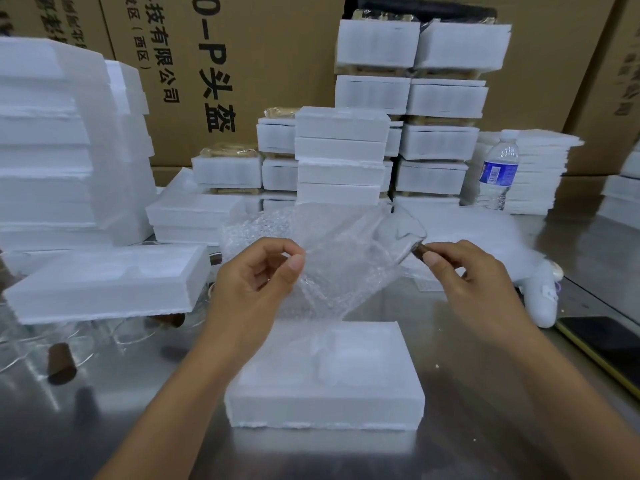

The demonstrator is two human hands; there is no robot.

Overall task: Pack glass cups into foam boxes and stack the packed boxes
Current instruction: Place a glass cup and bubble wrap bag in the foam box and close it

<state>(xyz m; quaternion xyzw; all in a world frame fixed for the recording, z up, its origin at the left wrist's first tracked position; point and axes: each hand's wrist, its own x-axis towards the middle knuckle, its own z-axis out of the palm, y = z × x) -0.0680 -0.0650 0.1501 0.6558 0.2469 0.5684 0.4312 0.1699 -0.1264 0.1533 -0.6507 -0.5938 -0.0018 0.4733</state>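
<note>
A clear bubble-wrap bag hangs in the air above an open white foam box on the steel table. My left hand pinches the bag's left edge between thumb and fingers. My right hand grips the brown handle of a glass cup, whose clear bowl sits at the bag's right opening. The foam box below has moulded hollows with nothing in them.
Another foam box lies at the left over several loose glass cups. Tall stacks of foam boxes rise behind, with a water bottle at the right. A dark phone lies at the right table edge.
</note>
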